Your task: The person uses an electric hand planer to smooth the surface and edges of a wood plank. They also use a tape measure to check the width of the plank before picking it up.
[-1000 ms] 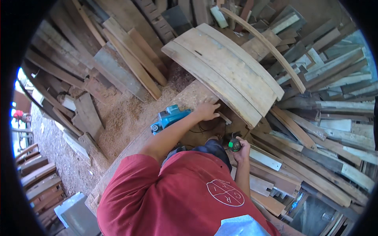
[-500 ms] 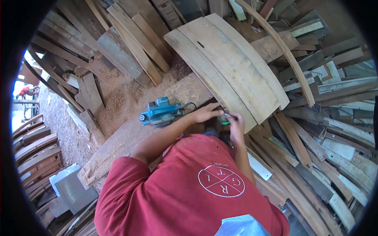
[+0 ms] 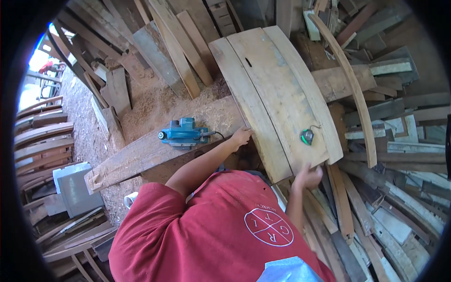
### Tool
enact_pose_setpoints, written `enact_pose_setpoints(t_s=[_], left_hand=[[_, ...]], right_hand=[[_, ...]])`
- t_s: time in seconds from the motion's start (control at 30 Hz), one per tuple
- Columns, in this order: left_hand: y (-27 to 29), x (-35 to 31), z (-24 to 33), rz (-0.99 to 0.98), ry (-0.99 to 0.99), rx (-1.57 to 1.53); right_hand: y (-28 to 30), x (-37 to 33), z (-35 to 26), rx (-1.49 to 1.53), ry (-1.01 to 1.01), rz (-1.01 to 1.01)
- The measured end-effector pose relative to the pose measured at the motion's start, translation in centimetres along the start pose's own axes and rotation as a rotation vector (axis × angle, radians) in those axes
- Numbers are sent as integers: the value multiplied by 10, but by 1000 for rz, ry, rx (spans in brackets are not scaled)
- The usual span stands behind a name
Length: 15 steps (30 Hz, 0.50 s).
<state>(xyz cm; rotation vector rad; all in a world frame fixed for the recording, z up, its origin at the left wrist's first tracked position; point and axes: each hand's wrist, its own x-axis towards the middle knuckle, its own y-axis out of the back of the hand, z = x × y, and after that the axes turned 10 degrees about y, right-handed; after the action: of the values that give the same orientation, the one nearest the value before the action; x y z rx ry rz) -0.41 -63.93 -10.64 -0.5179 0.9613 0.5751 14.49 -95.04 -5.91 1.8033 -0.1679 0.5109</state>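
Note:
Three pale wooden boards (image 3: pixel 268 80) lie side by side across a long plank. The fingers of my left hand (image 3: pixel 242 137) are closed at the left edge of the leftmost board. My right hand (image 3: pixel 308 177) is at the boards' near end, thumb apart from the fingers, fingertips against the edge. On the middle board, a little beyond my right hand, rests a small green and dark tape measure (image 3: pixel 307 137) with a short strap. A blue electric planer (image 3: pixel 182 133) stands on the plank, left of my left hand, its cord trailing toward my wrist.
The long plank (image 3: pixel 127 162) runs beneath the boards. Wood shavings (image 3: pixel 150 101) cover the ground beyond it. A curved wooden strip (image 3: pixel 347 75) stands to the right, among stacked offcuts. Curved pieces (image 3: pixel 44 136) and a grey box (image 3: pixel 82 188) are at the left.
The tape measure, held between both hands before, now lies on the middle board. My left hand has moved to the boards' left edge, my right hand to their near end.

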Motion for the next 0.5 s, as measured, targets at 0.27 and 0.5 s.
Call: enact_pose_setpoints(t_s=[0.27,0.5], left_hand=[[-3,46,39,255,-20,-11],[-3,40,38,43,-54,-433]], right_hand=[[-22,-73,3,842,-735,-591],[45,-44,-46,639,-468,-451]])
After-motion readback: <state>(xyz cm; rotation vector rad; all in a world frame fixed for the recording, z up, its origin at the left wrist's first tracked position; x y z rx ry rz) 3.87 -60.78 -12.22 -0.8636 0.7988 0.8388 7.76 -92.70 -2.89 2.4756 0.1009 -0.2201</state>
